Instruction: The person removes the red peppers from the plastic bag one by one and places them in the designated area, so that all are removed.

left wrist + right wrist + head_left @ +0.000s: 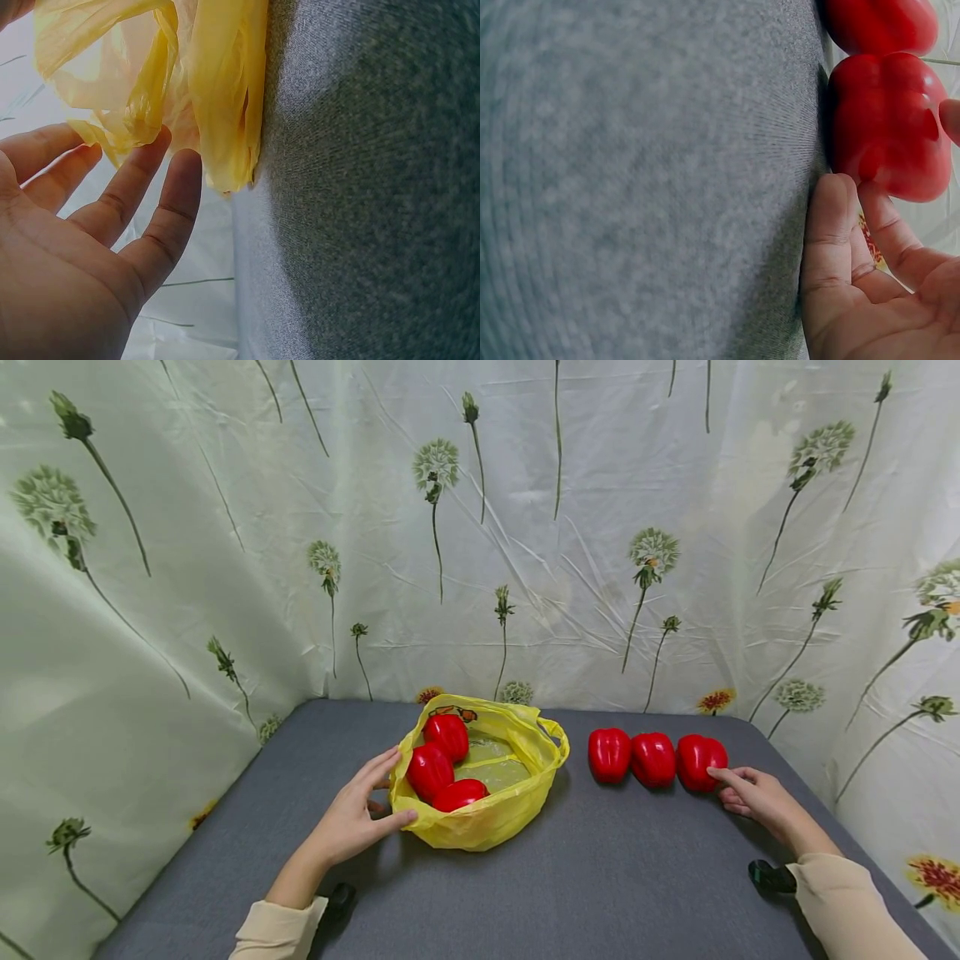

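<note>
A yellow plastic bag [487, 827] stands with its mouth spread wide, and three red bell peppers [447, 737] lie inside along its left side. My left hand [360, 814] rests at the bag's left rim with fingers loosely extended. In the left wrist view, fingertips touch the thin yellow plastic [146, 97]. Three more red bell peppers [609, 755] sit in a row right of the bag. At the rightmost bell pepper [889, 120] is my right hand [761, 802], its fingertips right at the near end and the thumb beside the upper side, fingers spread rather than closed round it.
Everything stands on a grey cloth-covered table [600, 877]. A white curtain with dandelion prints [525, 527] hangs behind and along both sides. The bag's handle loop [555, 739] sticks out on its right, toward the row of peppers.
</note>
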A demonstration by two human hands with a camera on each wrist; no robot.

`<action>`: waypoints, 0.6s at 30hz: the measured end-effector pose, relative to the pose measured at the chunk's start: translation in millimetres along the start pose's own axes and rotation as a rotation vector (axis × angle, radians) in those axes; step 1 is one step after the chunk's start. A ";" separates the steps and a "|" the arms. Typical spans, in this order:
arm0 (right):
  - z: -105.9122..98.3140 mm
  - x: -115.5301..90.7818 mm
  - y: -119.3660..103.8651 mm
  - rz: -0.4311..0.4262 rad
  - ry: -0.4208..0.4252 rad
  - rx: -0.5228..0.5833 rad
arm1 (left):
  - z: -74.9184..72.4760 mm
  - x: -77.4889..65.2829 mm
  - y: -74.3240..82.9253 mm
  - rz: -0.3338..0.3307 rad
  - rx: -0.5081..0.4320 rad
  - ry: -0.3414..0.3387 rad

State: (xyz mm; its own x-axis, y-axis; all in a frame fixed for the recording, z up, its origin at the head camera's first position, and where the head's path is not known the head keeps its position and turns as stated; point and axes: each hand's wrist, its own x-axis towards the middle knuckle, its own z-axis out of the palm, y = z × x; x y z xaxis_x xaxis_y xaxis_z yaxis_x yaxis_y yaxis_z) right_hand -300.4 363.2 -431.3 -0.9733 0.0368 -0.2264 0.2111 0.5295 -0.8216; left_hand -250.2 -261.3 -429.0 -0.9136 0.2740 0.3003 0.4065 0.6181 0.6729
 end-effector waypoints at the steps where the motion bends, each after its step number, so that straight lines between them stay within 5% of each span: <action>1: -0.1 0.0 -0.1 0.001 0.000 0.001 | 0.0 -0.1 0.0 -0.001 0.000 0.000; 11: -2.0 1.0 1.9 0.002 0.000 0.036 | 0.3 0.1 0.1 -0.003 -0.005 0.000; 18: -8.8 0.9 -3.9 0.012 0.095 0.050 | 0.7 0.5 -0.2 0.012 -0.003 0.002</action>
State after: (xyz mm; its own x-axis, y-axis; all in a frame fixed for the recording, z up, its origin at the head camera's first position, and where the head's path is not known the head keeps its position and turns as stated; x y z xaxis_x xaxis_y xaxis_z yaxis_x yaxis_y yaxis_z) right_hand -302.9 368.6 -423.7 -0.9744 0.1245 -0.1873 0.2244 0.4861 -0.8446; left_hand -250.7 -260.8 -429.5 -0.9085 0.2805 0.3097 0.4179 0.6121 0.6713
